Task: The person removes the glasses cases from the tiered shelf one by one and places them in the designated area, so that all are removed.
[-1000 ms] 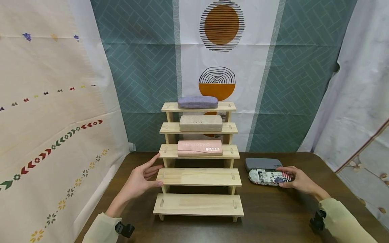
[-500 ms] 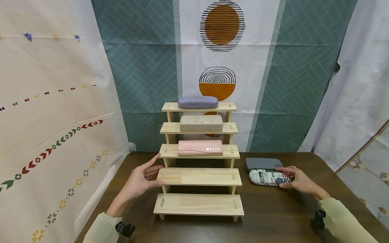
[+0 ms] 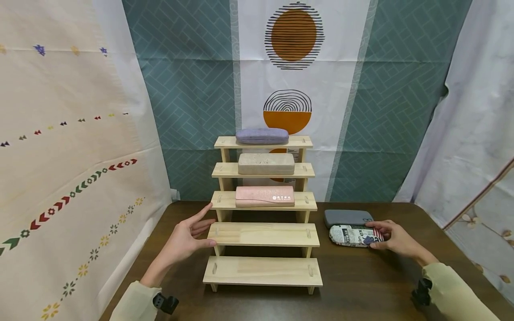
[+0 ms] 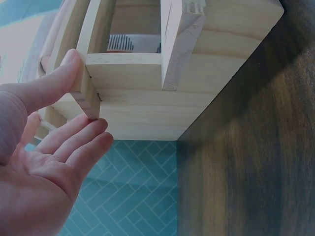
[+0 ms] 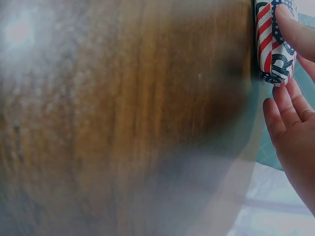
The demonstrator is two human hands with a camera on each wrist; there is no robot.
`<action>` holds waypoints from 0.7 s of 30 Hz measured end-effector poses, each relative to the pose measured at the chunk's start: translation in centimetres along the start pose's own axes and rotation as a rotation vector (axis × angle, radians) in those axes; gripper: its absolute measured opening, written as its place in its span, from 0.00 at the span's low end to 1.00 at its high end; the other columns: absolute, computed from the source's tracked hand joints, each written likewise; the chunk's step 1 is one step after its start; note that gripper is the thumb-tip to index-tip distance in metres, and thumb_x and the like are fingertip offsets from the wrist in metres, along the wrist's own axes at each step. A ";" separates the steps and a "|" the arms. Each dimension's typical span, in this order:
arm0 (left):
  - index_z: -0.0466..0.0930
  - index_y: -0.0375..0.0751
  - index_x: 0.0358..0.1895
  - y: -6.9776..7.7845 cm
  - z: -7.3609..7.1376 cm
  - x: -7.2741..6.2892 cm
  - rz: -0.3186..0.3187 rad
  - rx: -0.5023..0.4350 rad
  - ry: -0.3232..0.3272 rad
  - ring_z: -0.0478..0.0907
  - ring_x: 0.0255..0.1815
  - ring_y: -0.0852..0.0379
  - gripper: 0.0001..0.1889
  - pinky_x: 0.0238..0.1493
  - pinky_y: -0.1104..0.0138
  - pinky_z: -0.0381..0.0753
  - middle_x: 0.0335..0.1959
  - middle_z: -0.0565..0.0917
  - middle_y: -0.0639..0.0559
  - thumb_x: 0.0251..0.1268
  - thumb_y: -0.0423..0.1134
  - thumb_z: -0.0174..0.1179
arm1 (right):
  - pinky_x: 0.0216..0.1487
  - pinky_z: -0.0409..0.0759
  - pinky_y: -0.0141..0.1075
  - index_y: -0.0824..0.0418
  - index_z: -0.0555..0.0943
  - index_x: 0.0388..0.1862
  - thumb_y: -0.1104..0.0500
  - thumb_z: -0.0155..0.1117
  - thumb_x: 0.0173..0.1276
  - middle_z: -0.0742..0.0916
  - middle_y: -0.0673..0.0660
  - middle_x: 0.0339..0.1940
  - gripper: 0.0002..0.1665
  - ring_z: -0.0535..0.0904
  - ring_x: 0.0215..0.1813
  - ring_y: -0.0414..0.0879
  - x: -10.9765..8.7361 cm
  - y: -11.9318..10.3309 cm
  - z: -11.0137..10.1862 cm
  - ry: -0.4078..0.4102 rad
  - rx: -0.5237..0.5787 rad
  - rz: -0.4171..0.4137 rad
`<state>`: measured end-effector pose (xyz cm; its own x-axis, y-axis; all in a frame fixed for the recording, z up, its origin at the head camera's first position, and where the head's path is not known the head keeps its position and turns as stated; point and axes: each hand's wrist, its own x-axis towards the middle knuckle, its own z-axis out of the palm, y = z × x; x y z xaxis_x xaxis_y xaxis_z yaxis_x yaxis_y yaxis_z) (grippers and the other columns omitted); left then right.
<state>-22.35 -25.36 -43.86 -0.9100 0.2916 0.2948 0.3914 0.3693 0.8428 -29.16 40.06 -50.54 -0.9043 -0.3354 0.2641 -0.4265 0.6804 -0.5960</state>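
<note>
In the head view my right hand [image 3: 395, 238] grips the right end of a newspaper-print glasses case [image 3: 351, 235] lying on the table. The thumb is on its near side and the fingers are at the far side. The right wrist view shows the thumb on the case's striped, starred end [image 5: 275, 44]. My left hand [image 3: 186, 236] is at the left end of a stepped wooden display rack [image 3: 263, 272], fingers spread and fairly straight. In the left wrist view its thumb and fingertips [image 4: 101, 125] touch a step's end. A grey glasses case [image 3: 347, 216] lies just behind the newspaper-print one.
On the rack's upper steps sit a purple glasses case [image 3: 262, 136], a beige one [image 3: 266, 164] and a pink one [image 3: 265, 196], one per step. The dark wooden table [image 3: 361, 285] is bounded by a teal-and-white cloth [image 3: 192, 98] behind and pale cloths at both sides.
</note>
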 end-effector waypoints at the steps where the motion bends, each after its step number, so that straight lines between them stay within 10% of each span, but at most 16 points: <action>1: 0.60 0.52 0.85 0.0 0.0 0.0 0.000 -0.001 -0.001 0.78 0.68 0.39 0.56 0.64 0.55 0.80 0.69 0.78 0.33 0.53 0.26 0.81 | 0.41 0.79 0.35 0.68 0.84 0.62 0.58 0.87 0.55 0.82 0.61 0.50 0.36 0.76 0.45 0.46 0.0 0.0 0.0 -0.001 -0.003 0.001; 21: 0.60 0.53 0.85 -0.1 -0.1 -0.1 0.009 0.001 -0.001 0.78 0.68 0.39 0.56 0.64 0.48 0.79 0.69 0.77 0.33 0.53 0.28 0.81 | 0.42 0.79 0.38 0.71 0.83 0.60 0.62 0.86 0.55 0.81 0.61 0.50 0.35 0.76 0.46 0.52 0.1 -0.4 0.0 -0.009 0.000 0.041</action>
<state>-22.34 -25.46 -43.91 -0.9061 0.2962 0.3020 0.4000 0.3678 0.8395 -29.07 39.71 -50.26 -0.9206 -0.3131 0.2332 -0.3894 0.6939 -0.6057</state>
